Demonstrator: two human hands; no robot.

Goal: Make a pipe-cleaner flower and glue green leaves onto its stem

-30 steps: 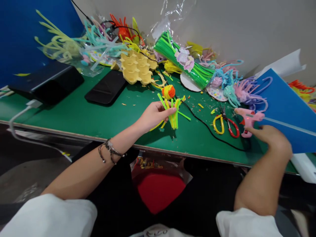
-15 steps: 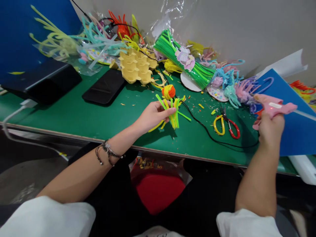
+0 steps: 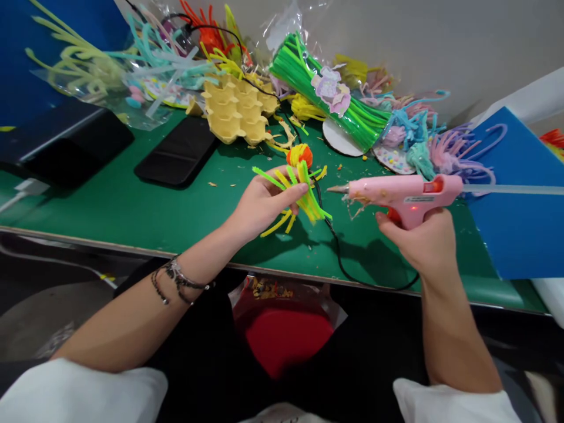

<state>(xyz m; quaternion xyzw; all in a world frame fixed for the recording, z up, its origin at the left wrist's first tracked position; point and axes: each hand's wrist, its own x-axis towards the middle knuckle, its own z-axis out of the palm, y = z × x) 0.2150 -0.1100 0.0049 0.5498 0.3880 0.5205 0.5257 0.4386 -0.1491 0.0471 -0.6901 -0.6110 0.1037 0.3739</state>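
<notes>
Pinched in my left hand (image 3: 269, 202) is a bunch of yellow and green pipe cleaners (image 3: 312, 202), their ends fanning out over the table. Just behind it lies an orange and yellow pipe-cleaner ball (image 3: 299, 155). My right hand (image 3: 425, 241) grips a pink hot glue gun (image 3: 403, 194), thumb near its orange trigger. The gun's metal nozzle points left at the bunch, a short gap away from it, and strings of glue hang under the tip. A clear glue stick (image 3: 511, 189) juts from its back end.
On the green table (image 3: 176, 217) lie a black phone (image 3: 178, 151), a black box-shaped device (image 3: 66, 144) and a yellow egg carton (image 3: 235, 108). Bagged green pipe cleaners (image 3: 330, 94) lean behind. A blue board (image 3: 520, 229) stands right. The black cord (image 3: 341, 258) loops along the front.
My right hand has swung the glue gun left from over the blue board, turning its nozzle toward the bunch. My left hand has tilted the pipe cleaners. The scissors are now hidden from view.
</notes>
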